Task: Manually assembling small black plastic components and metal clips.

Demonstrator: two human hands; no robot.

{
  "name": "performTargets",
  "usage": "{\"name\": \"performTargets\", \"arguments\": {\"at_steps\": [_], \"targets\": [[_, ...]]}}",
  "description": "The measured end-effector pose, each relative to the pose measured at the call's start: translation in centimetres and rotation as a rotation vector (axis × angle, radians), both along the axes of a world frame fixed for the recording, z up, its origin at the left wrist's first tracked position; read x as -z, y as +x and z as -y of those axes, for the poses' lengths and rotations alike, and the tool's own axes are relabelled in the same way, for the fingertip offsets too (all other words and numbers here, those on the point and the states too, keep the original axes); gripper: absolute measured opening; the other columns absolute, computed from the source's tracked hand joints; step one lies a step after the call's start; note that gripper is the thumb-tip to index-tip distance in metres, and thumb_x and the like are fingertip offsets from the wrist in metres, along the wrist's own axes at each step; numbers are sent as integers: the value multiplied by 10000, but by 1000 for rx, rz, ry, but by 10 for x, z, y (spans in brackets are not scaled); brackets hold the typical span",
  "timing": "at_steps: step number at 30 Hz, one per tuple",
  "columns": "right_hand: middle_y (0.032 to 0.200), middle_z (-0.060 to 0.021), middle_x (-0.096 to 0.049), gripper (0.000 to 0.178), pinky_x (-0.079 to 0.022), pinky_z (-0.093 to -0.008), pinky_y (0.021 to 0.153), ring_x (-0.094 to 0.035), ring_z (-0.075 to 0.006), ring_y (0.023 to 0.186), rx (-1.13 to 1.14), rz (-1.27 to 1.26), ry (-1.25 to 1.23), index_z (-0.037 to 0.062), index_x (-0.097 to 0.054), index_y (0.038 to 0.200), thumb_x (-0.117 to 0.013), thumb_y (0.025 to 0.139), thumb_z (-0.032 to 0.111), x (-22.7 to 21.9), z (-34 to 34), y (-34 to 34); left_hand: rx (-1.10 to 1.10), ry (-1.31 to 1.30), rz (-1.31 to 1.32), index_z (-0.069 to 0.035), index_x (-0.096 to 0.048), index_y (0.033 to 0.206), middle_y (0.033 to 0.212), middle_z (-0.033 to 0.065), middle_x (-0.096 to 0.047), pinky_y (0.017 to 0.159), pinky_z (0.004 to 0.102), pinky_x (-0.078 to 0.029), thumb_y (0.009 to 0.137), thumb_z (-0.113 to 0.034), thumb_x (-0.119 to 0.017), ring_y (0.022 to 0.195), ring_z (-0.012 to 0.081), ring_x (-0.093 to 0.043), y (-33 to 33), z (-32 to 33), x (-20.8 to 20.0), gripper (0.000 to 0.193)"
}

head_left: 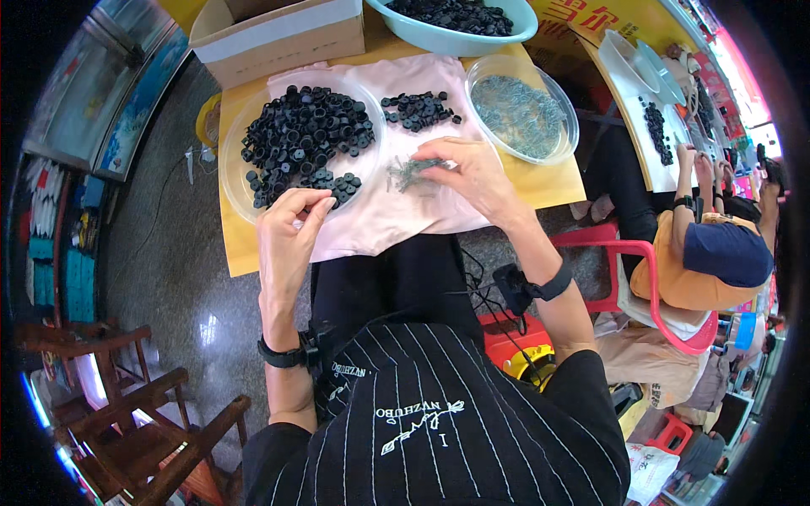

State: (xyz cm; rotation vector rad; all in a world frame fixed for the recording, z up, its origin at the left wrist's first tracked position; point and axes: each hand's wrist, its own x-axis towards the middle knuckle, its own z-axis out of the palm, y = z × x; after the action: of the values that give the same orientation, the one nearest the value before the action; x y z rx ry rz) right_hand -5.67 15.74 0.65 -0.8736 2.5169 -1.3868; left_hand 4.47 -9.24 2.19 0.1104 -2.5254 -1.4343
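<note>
My left hand (291, 229) is closed, thumb and fingertips pinched together at the near edge of a round clear tray (375, 110). Anything between those fingertips is too small to make out. Round black plastic caps (308, 126) are heaped in that tray, and a small group of flat black parts (342, 187) lies just beyond my left fingers. My right hand (472, 175) reaches over a small pile of thin greyish metal pieces (403, 175) on the pink cloth (354, 240). Its thumb and index finger close on some of the pieces.
Another cluster of black parts (419, 111) lies on the cloth. A clear tub (574, 139) of similar metal pieces stands at right, with a pale blue basin (405, 27) of black parts and a cardboard box (283, 42) behind. A co-worker (717, 253) sits at a table on the right.
</note>
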Motion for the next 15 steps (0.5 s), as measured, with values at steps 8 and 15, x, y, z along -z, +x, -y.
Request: {"name": "performTargets", "arguments": {"at_steps": [8, 15], "targets": [[1041, -77, -660, 197, -513, -252, 720, -627, -155, 850, 70, -140, 36, 28, -683, 1014, -644, 822, 6, -4, -12, 5, -45, -81, -9, 9, -688, 934, 829, 76, -657, 627, 253, -456, 840, -91, -673, 692, 140, -594, -3, 8, -4, 137], [894, -55, -664, 172, -467, -249, 645, -618, -133, 763, 124, -156, 20, 22, -687, 976, -640, 815, -14, -6, -18, 5, -62, -169, -38, 6, -686, 927, 824, 87, -651, 621, 262, -456, 843, -91, -662, 678, 157, -591, -19, 15, -5, 130]]}}
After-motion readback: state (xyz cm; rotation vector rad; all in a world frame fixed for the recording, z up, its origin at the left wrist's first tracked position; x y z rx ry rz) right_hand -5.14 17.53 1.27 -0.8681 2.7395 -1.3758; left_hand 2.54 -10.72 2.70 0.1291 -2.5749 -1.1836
